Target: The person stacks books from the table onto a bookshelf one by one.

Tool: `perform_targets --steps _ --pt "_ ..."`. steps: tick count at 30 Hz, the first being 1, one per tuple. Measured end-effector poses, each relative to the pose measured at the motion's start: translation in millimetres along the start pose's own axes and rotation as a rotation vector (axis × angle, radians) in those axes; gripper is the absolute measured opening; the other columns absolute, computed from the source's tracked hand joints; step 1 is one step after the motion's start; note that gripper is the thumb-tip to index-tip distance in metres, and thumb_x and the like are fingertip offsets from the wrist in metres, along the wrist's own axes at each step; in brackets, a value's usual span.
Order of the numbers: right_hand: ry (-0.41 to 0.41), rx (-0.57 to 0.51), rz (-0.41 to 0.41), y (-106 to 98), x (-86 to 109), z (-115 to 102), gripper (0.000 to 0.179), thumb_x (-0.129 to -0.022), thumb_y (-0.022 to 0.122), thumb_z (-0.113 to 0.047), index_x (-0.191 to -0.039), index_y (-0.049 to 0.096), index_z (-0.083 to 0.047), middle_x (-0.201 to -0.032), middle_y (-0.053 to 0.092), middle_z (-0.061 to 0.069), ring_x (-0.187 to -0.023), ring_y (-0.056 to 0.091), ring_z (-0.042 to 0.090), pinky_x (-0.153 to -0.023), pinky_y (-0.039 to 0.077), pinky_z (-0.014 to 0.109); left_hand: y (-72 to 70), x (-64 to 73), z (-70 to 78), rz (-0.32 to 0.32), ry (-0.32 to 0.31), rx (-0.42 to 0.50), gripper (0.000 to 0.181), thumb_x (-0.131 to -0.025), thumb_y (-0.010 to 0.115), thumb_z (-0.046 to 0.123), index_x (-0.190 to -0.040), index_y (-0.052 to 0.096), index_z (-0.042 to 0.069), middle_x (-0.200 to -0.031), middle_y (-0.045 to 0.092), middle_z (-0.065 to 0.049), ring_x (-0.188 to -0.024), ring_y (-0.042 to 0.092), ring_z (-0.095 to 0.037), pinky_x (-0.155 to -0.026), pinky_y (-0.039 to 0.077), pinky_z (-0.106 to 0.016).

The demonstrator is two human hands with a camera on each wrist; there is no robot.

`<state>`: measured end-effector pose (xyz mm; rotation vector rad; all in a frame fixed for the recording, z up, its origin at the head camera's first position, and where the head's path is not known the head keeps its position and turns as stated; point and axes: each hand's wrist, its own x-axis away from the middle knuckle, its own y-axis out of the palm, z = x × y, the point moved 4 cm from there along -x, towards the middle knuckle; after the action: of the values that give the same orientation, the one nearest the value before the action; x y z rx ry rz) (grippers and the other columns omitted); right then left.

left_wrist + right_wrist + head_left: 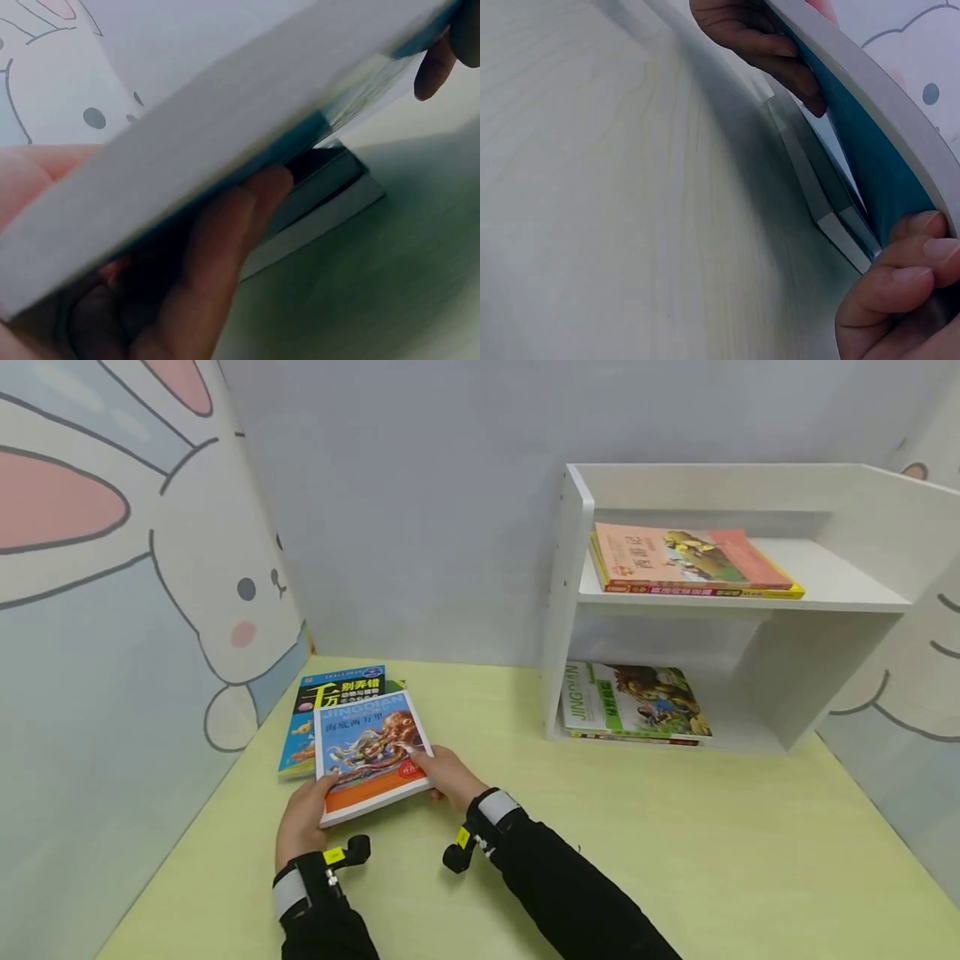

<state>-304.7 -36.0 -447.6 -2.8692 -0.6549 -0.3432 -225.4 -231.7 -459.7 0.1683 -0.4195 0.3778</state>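
Note:
A paperback book (372,754) with an octopus on its blue and orange cover is held tilted above other books. My left hand (302,821) grips its lower left corner, thumb on the cover. At the right edge my right hand (452,777) pinches it, thumb on the front. In the left wrist view, the left hand's fingers (221,255) curl under the book's thick white page edge (187,127). The right wrist view shows the right hand's fingers (900,277) beneath the teal back cover (855,142). Behind lies a blue and black book (300,727), partly hidden, on a small stack.
A white two-level shelf (555,610) stands at the back right of the pale yellow-green table (675,852). Its upper level bears a pink book (645,560) on a yellow one; a green and white book (600,702) tops the lower pile. Walls border the table's left and back.

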Motion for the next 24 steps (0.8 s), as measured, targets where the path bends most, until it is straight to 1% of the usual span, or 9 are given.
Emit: perform_targets --steps 5,9,11,14,17,19,22,24 --pt "-0.055 -0.028 0.042 -14 10.3 -5 0.037 -0.102 0.047 -0.029 -0.124 0.054 0.000 -0.067 0.054 0.005 -0.043 0.033 0.011 -0.042 0.028 0.024 16.0 2.1 6.1 0.002 0.035 -0.018 0.065 -0.102 0.043 0.034 -0.154 0.021 0.005 -0.151 0.033 -0.020 -0.129 0.038 -0.029 -0.109 0.034 -0.044" --pt "-0.077 -0.055 0.079 -25 20.2 -9 0.038 -0.102 0.047 -0.028 -0.125 0.054 0.001 -0.067 0.056 0.004 -0.043 0.035 0.011 -0.041 0.027 0.022 28.3 6.7 12.0 -0.020 0.041 -0.053 0.063 -0.102 0.043 0.036 -0.154 0.024 0.006 -0.148 0.038 -0.019 -0.125 0.042 -0.029 -0.105 0.038 -0.042" --pt "-0.086 -0.079 0.088 -30 25.0 -12 0.038 -0.102 0.046 -0.027 -0.127 0.053 0.001 -0.068 0.058 0.005 -0.043 0.036 0.010 -0.041 0.028 0.022 33.0 10.1 17.1 -0.026 0.045 -0.070 0.064 -0.101 0.043 0.037 -0.154 0.024 0.006 -0.147 0.039 -0.018 -0.123 0.043 -0.029 -0.101 0.041 -0.039" --pt "-0.102 -0.120 0.097 -37 33.1 -16 0.040 -0.102 0.046 -0.027 -0.131 0.051 0.001 -0.070 0.060 0.006 -0.044 0.038 0.009 -0.041 0.027 0.021 40.6 17.2 25.4 -0.040 0.059 -0.092 0.063 -0.101 0.043 0.037 -0.153 0.025 0.006 -0.145 0.041 -0.017 -0.118 0.046 -0.027 -0.091 0.046 -0.031" --pt "-0.113 -0.172 0.105 -45 41.9 -18 0.042 -0.102 0.045 -0.026 -0.134 0.048 0.001 -0.071 0.061 0.006 -0.044 0.038 0.009 -0.041 0.025 0.021 49.8 25.0 33.5 -0.051 0.093 -0.103 0.061 -0.101 0.043 0.036 -0.152 0.029 0.005 -0.141 0.044 -0.017 -0.112 0.050 -0.024 -0.080 0.049 -0.024" --pt "-0.128 -0.190 0.116 -51 48.3 -20 0.041 -0.103 0.045 -0.025 -0.134 0.047 0.002 -0.071 0.061 0.007 -0.043 0.037 0.008 -0.041 0.024 0.021 56.9 30.3 38.1 -0.058 0.120 -0.106 0.060 -0.101 0.044 0.036 -0.150 0.031 0.003 -0.139 0.045 -0.017 -0.107 0.052 -0.023 -0.075 0.050 -0.021" --pt "-0.157 -0.213 0.130 -58 57.6 -24 0.040 -0.103 0.045 -0.024 -0.132 0.047 0.003 -0.070 0.061 0.007 -0.042 0.038 0.008 -0.040 0.022 0.021 65.7 36.6 43.3 -0.070 0.161 -0.103 0.058 -0.102 0.045 0.035 -0.148 0.033 0.002 -0.135 0.046 -0.017 -0.099 0.056 -0.020 -0.071 0.051 -0.020" --pt "-0.178 -0.223 0.136 -62 64.9 -27 0.040 -0.103 0.044 -0.024 -0.132 0.046 0.003 -0.071 0.062 0.006 -0.043 0.041 0.008 -0.040 0.022 0.021 70.8 41.4 46.8 -0.087 0.184 -0.102 0.059 -0.102 0.044 0.034 -0.149 0.032 0.002 -0.138 0.043 -0.018 -0.101 0.055 -0.019 -0.071 0.050 -0.018"
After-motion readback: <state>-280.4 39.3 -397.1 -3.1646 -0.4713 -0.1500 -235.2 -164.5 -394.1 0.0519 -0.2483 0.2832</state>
